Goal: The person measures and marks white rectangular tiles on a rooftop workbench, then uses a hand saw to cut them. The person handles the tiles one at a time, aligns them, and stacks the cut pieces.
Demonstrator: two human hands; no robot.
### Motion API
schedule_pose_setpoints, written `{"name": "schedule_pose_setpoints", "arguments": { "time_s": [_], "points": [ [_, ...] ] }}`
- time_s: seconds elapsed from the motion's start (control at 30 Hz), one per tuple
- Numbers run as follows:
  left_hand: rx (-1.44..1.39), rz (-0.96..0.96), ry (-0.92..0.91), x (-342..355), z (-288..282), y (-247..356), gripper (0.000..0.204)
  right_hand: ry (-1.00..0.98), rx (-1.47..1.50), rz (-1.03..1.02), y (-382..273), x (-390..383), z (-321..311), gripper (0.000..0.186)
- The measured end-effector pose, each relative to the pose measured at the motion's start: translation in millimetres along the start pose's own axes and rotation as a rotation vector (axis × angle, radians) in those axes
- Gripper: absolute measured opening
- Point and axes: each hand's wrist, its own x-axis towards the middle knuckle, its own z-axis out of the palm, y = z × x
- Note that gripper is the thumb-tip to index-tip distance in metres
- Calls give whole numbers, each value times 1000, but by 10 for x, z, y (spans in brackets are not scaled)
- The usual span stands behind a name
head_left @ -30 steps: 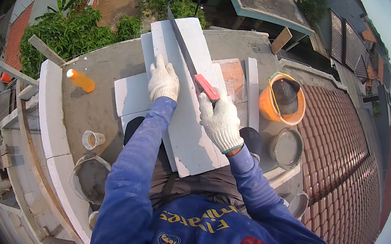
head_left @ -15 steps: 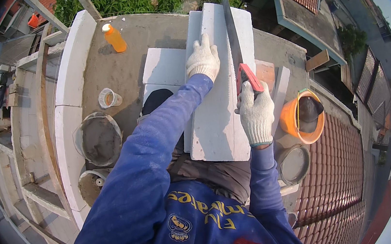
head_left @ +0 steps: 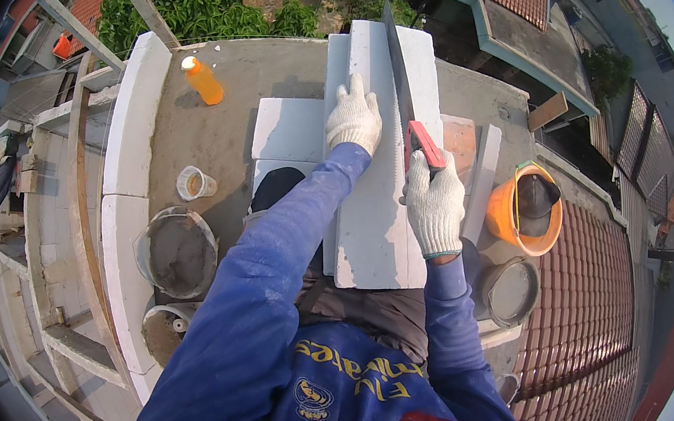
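A long white lightweight building block (head_left: 373,244) lies lengthwise in front of me, its near end close to my lap. My left hand (head_left: 354,120), in a white knitted glove, rests on its upper part with fingers stretched out. Wrapped round the red handle of a handsaw (head_left: 399,64) is my gloved right hand (head_left: 436,205). The long dark blade points away from me and stands on edge along the block's right part. White material shows on both sides of the blade. Where its teeth meet the block is hard to make out.
Mortar buckets stand at left (head_left: 179,251) and right (head_left: 510,292). An orange bucket (head_left: 495,212) holds a dark object. An orange bottle (head_left: 205,83) and plastic cup (head_left: 194,183) stand at left. A low white block wall (head_left: 124,245) borders timber framing; tiled roof (head_left: 582,290) slopes at right.
My right hand and the saw handle have shifted slightly left and turned a little. The left hand keeps its place on the block. The whole scene sits somewhat lower in view.
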Motion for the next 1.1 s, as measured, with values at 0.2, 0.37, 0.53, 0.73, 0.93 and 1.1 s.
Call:
{"name": "schedule_pose_setpoints", "arguments": {
  "time_s": [0.2,0.37,0.53,0.73,0.93,1.1],
  "points": [
    [-7,30,19,-95,13,129,55,16,209,222,-62,-1058,-457,26],
    [13,81,18,7,82,184,58,60,85,-62,-65,1057,56,41],
    [30,36,43,11,66,-61,58,-35,83,73,-12,-214,-127,36],
    [50,5,-58,-79,-25,189,58,21,201,237,-13,-872,-496,32],
    [23,55,17,-11,12,49,56,-23,120,-39,-128,658,-26,41],
    [34,25,-15,-75,21,115,53,30,222,257,105,-1142,-524,27]
  ]
}}
